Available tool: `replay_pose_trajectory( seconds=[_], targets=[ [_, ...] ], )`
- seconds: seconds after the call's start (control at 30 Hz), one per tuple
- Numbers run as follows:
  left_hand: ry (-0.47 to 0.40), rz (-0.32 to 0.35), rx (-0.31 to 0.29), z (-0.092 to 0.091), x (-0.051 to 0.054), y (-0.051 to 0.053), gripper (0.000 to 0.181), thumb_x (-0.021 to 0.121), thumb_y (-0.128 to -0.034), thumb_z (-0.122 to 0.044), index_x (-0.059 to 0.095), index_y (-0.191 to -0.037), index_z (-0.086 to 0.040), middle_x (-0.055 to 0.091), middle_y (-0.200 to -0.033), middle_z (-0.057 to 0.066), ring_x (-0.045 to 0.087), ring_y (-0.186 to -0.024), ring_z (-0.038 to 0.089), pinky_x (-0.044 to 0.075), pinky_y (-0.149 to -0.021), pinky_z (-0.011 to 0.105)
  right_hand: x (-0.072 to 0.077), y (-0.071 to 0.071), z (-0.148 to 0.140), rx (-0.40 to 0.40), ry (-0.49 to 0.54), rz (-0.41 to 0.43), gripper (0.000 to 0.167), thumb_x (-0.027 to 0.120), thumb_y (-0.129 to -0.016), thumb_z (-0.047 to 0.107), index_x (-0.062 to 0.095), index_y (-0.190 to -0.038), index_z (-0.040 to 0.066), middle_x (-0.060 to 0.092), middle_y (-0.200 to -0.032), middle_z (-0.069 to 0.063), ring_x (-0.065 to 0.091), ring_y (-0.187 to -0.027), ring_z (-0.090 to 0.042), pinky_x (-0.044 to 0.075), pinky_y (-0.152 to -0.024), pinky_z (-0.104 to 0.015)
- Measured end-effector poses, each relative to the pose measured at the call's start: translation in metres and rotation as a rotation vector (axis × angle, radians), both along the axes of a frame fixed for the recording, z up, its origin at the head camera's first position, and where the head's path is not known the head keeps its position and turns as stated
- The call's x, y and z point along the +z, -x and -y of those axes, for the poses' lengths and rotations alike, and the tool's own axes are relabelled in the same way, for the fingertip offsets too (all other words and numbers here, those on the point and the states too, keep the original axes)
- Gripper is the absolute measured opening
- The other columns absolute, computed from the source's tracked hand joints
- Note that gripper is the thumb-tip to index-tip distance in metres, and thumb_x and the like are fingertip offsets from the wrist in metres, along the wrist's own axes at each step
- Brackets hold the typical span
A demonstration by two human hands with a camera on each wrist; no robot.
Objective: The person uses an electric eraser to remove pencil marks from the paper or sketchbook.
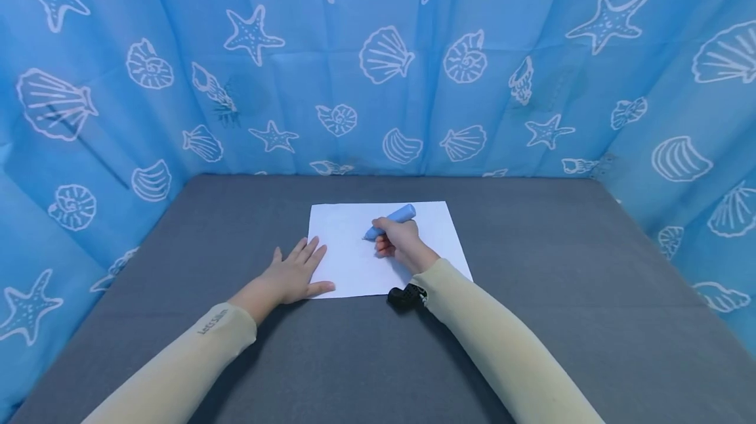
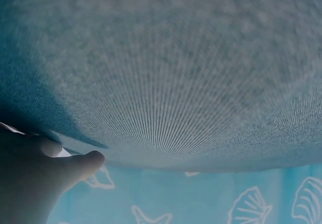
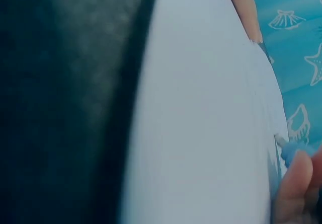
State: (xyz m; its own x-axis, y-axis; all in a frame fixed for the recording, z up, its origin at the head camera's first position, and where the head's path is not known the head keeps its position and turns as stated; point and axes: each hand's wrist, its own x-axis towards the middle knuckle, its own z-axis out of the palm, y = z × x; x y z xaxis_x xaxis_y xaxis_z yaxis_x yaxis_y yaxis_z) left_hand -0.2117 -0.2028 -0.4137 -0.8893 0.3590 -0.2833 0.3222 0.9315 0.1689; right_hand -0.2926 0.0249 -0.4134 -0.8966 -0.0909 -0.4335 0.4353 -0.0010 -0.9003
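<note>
A white sheet of paper lies on the grey tabletop. My left hand rests at its left edge with fingers spread, the fingertips and thumb over the paper. In the left wrist view, part of that left hand shows at the lower left. My right hand grips a thick light-blue marker above the middle of the sheet, its tip pointing down to the left. The right wrist view shows the blue marker by the fingers, its tip at or close to the paper; contact cannot be told.
Grey cloth covers the table around the sheet. A blue curtain with white shells and starfish hangs behind and at both sides. A small black device sits at the right wrist, beside the cream sleeve.
</note>
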Motion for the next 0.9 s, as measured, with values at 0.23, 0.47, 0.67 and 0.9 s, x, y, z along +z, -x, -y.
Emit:
replay_pose_trajectory(
  seconds=[0.23,0.47,0.67,0.9],
  targets=[
    [-0.023,-0.001,-0.022,0.0007,-0.0033,0.0003,0.092,0.041,-0.0929,-0.068,0.013,-0.156,-0.007,0.002,-0.162,0.016,0.0,-0.147,0.036,0.004,-0.106,0.071,0.0028,-0.001,-0.0096,0.02,-0.017,0.039,0.02,0.065,-0.092,0.017,0.061,-0.084,-0.001,0.053,-0.059,-0.004,0.05,-0.046,-0.01,0.049,-0.046,-0.023],
    [-0.028,-0.009,-0.016,0.003,-0.0054,0.001,0.096,0.039,-0.0906,-0.073,0.014,-0.156,-0.006,0.003,-0.162,0.016,0.0,-0.147,0.036,0.002,-0.106,0.071,0.0037,-0.0014,-0.0103,-0.006,0.016,0.049,0.022,0.066,-0.092,0.02,0.061,-0.086,-0.001,0.055,-0.062,-0.004,0.053,-0.048,-0.011,0.051,-0.049,-0.024],
    [-0.025,0.005,-0.007,0.0014,-0.0023,0.0013,0.091,0.043,-0.0934,-0.066,0.015,-0.156,-0.006,0.004,-0.162,0.016,0.001,-0.147,0.037,0.003,-0.106,0.072,0.002,0.0008,-0.01,0.006,0.0,0.046,0.023,0.066,-0.093,0.022,0.06,-0.088,0.0,0.055,-0.064,-0.004,0.053,-0.05,-0.011,0.052,-0.051,-0.024],
    [-0.033,0.003,-0.006,0.0015,0.0017,-0.001,0.088,0.045,-0.0945,-0.063,0.017,-0.155,-0.005,0.006,-0.161,0.017,0.003,-0.147,0.038,0.004,-0.105,0.073,0.004,0.0004,-0.0061,0.034,-0.027,0.047,0.02,0.064,-0.093,0.019,0.062,-0.087,0.0,0.055,-0.062,-0.004,0.052,-0.048,-0.01,0.05,-0.049,-0.022]
  ],
)
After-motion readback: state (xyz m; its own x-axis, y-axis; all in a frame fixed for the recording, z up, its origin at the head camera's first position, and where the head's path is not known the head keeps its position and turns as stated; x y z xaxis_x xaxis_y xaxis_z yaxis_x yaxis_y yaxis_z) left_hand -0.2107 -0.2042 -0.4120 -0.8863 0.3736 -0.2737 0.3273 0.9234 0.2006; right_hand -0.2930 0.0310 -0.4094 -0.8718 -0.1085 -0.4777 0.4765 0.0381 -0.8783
